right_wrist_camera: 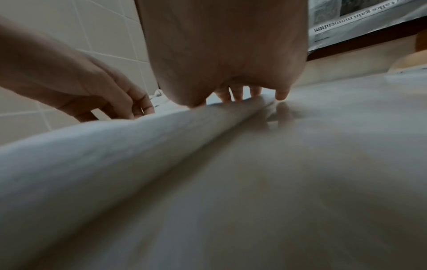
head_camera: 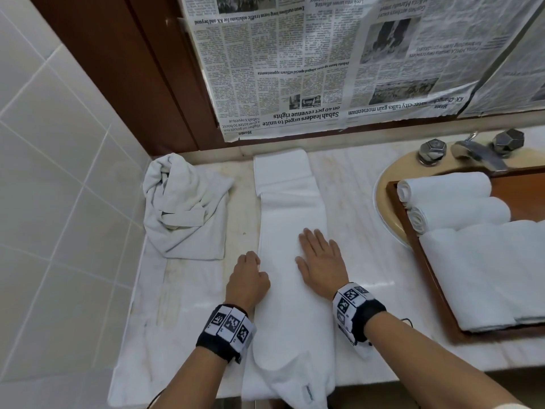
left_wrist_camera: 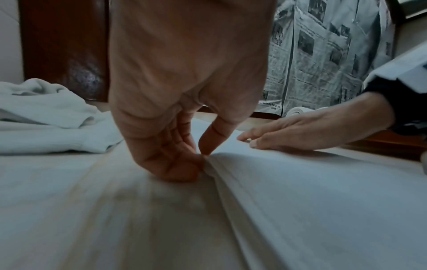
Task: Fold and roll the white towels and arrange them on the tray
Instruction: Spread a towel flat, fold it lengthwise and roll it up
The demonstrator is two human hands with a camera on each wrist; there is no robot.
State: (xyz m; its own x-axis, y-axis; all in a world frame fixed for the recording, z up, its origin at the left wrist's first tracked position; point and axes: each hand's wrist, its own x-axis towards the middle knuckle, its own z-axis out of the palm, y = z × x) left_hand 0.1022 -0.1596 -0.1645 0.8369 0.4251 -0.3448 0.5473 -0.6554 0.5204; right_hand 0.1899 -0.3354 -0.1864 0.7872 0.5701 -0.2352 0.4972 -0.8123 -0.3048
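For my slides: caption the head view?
Right hand flattens long folded towel; left hand pinches its edge.

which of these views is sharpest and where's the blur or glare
Head view is sharpest and evenly lit: newspaper headlines are readable, with faint glare streaks on the marble counter and wide-angle bending at the edges. Left wrist view is dim, focused near the left hand pinching the folded towel; its foreground smears. Right wrist view is darkest and blurriest, though the right hand fills its top.

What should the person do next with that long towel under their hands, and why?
Probably start rolling the long folded towel from one end. It already lies as a narrow strip, the right hand flat on it, the left hand pinching its edge, and two rolled towels sit on the tray.
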